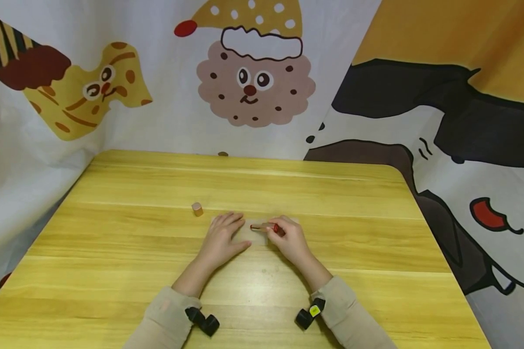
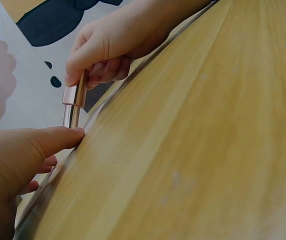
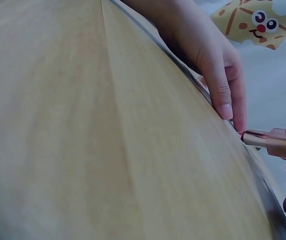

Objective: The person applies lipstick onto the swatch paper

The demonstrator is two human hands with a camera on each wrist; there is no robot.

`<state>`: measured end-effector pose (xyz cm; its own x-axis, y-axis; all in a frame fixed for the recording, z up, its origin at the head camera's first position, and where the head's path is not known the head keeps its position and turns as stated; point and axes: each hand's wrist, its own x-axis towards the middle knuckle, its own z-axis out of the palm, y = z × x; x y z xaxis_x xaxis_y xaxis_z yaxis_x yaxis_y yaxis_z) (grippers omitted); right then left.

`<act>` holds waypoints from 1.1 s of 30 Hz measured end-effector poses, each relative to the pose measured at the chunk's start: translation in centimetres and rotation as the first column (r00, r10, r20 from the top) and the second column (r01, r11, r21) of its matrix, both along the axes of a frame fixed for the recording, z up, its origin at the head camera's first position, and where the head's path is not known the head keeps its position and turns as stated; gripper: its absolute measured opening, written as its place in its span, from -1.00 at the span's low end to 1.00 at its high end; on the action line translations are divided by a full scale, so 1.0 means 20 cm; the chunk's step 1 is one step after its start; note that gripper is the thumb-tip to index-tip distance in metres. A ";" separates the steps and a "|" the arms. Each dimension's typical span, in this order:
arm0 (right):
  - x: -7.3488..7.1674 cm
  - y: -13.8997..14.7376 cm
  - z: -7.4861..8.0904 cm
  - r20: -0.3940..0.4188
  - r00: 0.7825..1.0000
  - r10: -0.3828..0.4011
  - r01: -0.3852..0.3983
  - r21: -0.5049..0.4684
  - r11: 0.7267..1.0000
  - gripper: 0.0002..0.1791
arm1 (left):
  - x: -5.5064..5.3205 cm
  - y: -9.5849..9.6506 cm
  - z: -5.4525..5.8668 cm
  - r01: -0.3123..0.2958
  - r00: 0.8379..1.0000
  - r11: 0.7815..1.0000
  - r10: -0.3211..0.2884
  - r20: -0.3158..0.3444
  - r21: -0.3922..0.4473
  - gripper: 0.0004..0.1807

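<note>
My right hand pinches a lipstick between thumb and fingers. The lipstick has a shiny rose-gold tube, and its red tip points left, low over a small pale sheet on the table. In the right wrist view the red end of the lipstick comes right down at the surface near the left fingertips. My left hand rests with extended fingers on the left part of the sheet, thumb reaching toward the lipstick. A small rose-gold cap stands on the table beyond the left hand.
The wood-grain table spreads around both hands. Behind it hangs a white curtain printed with cartoon figures. A black wrist camera is strapped at the left sleeve, and another camera at the right sleeve.
</note>
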<state>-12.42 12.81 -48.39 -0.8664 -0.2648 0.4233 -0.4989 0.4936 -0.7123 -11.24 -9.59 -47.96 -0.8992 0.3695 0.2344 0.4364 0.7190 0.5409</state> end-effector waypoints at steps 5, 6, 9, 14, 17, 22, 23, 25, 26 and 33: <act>0.01 0.00 0.01 0.012 1.000 0.011 -0.011 0.008 1.000 -0.87 | 0.00 0.00 0.00 0.002 1.000 1.000 -0.002 -0.006 0.000 -0.28; 0.01 0.00 0.01 0.015 1.000 0.013 -0.013 0.011 1.000 -0.87 | 0.00 0.00 0.00 0.001 1.000 1.000 -0.001 -0.005 -0.001 -0.28; 0.01 0.00 0.01 0.024 1.000 0.016 -0.016 0.020 1.000 -0.87 | 0.00 0.00 0.00 0.001 1.000 1.000 -0.001 -0.001 0.001 -0.28; 0.01 0.00 0.01 0.021 1.000 0.020 -0.020 0.021 1.000 -0.88 | 0.00 0.00 0.00 0.001 1.000 1.000 -0.001 0.000 0.005 -0.28; 0.02 0.00 0.02 0.021 1.000 0.023 -0.024 0.026 0.999 -0.88 | 0.00 0.00 0.00 0.002 1.000 1.000 -0.002 0.000 0.007 -0.28; 0.02 0.00 0.03 0.039 0.999 0.029 -0.030 0.020 0.999 -0.89 | 0.00 0.00 0.00 0.001 1.000 1.000 -0.001 0.005 0.006 -0.28; 0.02 0.00 0.03 0.043 0.999 0.028 -0.029 0.018 0.999 -0.89 | 0.00 0.00 0.00 0.000 1.000 1.000 0.000 0.006 0.005 -0.27; 0.02 0.00 0.03 0.049 0.998 0.027 -0.028 0.016 0.999 -0.89 | 0.00 0.00 0.00 0.000 1.000 1.000 0.000 0.006 0.006 -0.28; 0.02 0.00 0.03 0.050 0.998 0.028 -0.028 0.016 0.999 -0.90 | 0.00 0.00 0.00 -0.001 1.000 1.000 0.001 0.006 0.005 -0.28; 0.02 0.01 0.03 0.045 0.998 0.032 -0.032 0.018 0.999 -0.90 | 0.00 0.00 0.00 -0.001 1.000 1.000 0.001 0.018 0.000 -0.27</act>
<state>-11.97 12.93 -47.86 -0.8753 -0.3001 0.3791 -0.4825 0.4911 -0.7253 -11.31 -9.50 -47.96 -0.9035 0.3689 0.2180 0.4261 0.7195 0.5485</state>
